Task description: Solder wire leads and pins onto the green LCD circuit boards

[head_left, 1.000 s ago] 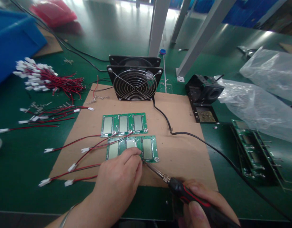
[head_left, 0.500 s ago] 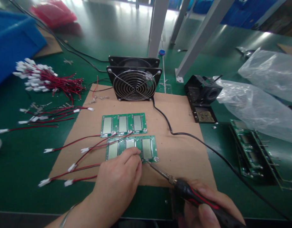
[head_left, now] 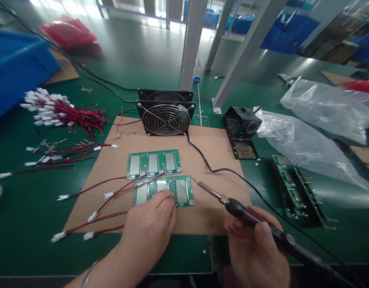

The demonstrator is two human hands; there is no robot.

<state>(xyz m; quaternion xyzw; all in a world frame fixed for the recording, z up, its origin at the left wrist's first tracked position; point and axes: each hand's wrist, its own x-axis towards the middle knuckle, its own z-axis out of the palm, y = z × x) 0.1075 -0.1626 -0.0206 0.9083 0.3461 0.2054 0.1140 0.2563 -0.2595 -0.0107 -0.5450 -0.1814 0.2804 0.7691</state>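
My right hand (head_left: 256, 244) grips a soldering iron (head_left: 244, 212). Its bare tip is raised just right of the lower circuit board (head_left: 188, 196). Closed fingers of my left hand (head_left: 154, 220) rest over the middle of that green board; whatever they pinch is hidden beneath them. Red-and-black wires with white connectors (head_left: 92, 217) run in from the left, some passing behind this hand. Directly above lies a second circuit board (head_left: 170, 162) with three grey displays, wires attached along its lower edge. Both boards lie on a brown cardboard sheet (head_left: 214, 188).
A black fan (head_left: 166, 120) stands at the cardboard's back edge. Right of it sits the soldering iron stand (head_left: 242, 128). More circuit boards (head_left: 295, 188) are stacked at right near clear plastic bags (head_left: 316, 144). A wire bundle (head_left: 64, 112) and blue bin (head_left: 22, 68) occupy the left.
My right hand has lifted the soldering iron off the lower board's bottom edge, moving its tip up and right. My left hand stays on the board. The camera view has shifted slightly.
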